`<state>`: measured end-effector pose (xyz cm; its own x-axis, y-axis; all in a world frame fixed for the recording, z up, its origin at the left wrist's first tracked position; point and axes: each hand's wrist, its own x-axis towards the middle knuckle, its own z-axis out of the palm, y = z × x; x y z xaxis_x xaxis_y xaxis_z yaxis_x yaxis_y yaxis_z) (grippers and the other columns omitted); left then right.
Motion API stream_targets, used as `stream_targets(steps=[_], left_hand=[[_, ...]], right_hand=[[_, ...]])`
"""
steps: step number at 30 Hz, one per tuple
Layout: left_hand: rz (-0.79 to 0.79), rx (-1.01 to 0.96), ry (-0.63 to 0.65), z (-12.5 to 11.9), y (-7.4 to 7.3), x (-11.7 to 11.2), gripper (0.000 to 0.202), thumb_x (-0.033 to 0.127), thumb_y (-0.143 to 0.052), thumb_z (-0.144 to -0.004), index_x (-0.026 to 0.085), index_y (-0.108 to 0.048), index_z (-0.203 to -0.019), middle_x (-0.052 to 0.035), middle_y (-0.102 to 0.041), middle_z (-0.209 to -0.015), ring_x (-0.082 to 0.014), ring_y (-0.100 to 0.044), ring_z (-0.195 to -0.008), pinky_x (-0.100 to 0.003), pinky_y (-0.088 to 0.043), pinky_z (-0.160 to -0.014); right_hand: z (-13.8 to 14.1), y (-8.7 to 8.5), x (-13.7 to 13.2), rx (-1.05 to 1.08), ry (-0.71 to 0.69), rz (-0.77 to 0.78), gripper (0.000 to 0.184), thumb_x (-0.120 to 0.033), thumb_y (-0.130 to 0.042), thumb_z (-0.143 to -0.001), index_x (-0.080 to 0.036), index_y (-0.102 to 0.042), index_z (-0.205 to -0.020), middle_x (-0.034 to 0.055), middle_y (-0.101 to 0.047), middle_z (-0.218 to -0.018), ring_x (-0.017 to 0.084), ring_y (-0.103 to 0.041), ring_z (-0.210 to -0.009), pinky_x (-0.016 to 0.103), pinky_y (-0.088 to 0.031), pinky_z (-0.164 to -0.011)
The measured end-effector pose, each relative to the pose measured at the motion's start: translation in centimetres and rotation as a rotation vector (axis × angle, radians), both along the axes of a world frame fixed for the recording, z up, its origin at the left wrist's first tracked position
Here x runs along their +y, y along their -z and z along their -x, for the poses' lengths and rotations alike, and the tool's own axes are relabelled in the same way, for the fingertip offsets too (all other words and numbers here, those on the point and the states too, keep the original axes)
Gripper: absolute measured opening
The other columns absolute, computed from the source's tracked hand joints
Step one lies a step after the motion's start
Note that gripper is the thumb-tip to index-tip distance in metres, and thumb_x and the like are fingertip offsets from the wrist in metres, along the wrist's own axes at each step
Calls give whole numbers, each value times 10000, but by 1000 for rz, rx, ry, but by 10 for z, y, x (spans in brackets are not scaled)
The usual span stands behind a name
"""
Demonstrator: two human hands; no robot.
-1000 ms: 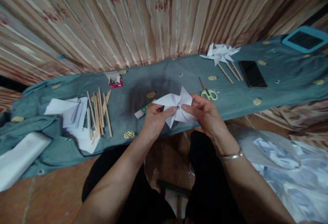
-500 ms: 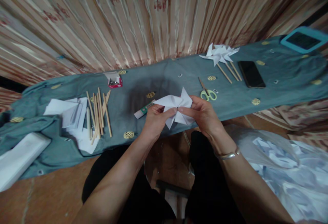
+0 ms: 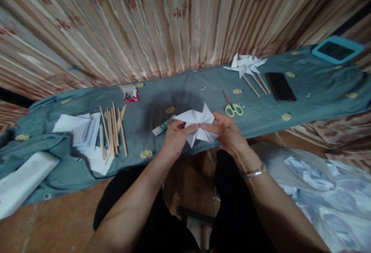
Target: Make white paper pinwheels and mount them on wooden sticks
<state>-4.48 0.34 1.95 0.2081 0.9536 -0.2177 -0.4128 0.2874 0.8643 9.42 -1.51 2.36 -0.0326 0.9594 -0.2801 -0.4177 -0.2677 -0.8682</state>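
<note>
Both my hands hold a white paper pinwheel (image 3: pixel 194 116) just above the front edge of a blue-grey cloth (image 3: pixel 185 90). My left hand (image 3: pixel 175 139) pinches its lower left vanes with thumb and fingers. On the pinwheel's right side is my right hand (image 3: pixel 228 131), its thumb and forefinger closed over the centre. A silver bangle (image 3: pixel 254 173) sits on my right wrist. A glue stick (image 3: pixel 162 126) lies on the cloth just left of my left hand.
Wooden sticks (image 3: pixel 114 129) and white paper sheets (image 3: pixel 78 129) lie at the left, with a red pin box (image 3: pixel 131 95) behind. Scissors (image 3: pixel 232 107), finished pinwheels on sticks (image 3: pixel 246 65), a black phone (image 3: pixel 280 87) and a tablet (image 3: pixel 336 50) lie to the right. Paper scraps in plastic (image 3: pixel 319 183) cover the floor.
My right forefinger and thumb closed over the pinwheel's centre, hiding the metal pin seen earlier. The view shifted slightly; both hands stayed on the pinwheel.
</note>
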Motion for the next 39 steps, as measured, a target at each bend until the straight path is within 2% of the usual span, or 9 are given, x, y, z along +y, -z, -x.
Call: stream_targets(steps=[13, 20, 32, 39], left_hand=[[-45, 78, 7, 6, 8, -3, 220, 243, -822, -553, 142, -753, -735, -19, -724, -698, -140, -622, -637, -281, -487, -709], [-41, 87, 20, 10, 8, -6, 239, 247, -832, -565, 135, -756, -762, -29, -728, -709, -144, -628, -641, -279, -484, -698], [-3, 44, 7, 18, -1, -15, 275, 267, -854, -529, 134, -747, -744, -36, -737, -721, -142, -636, -640, -278, -499, -694], [13, 35, -20, 24, -2, -19, 263, 273, -848, -519, 160, -746, -733, -14, -732, -706, -143, -628, -634, -276, -498, -687]], right_hand=[[3, 9, -3, -10, -12, 16, 420, -304, -914, -492, -183, -682, -821, -3, -735, -682, 138, -633, -541, 267, -491, -558], [5, 3, -5, 6, -26, 55, 427, -284, -921, -483, -174, -696, -829, -11, -735, -673, 128, -642, -559, 249, -501, -578], [11, -6, -9, -30, -74, 48, 428, -270, -917, -497, -175, -692, -848, -20, -733, -682, 127, -653, -566, 247, -511, -580], [20, -7, -10, -18, -67, 41, 443, -266, -924, -481, -176, -694, -848, -17, -745, -693, 126, -662, -573, 241, -515, -586]])
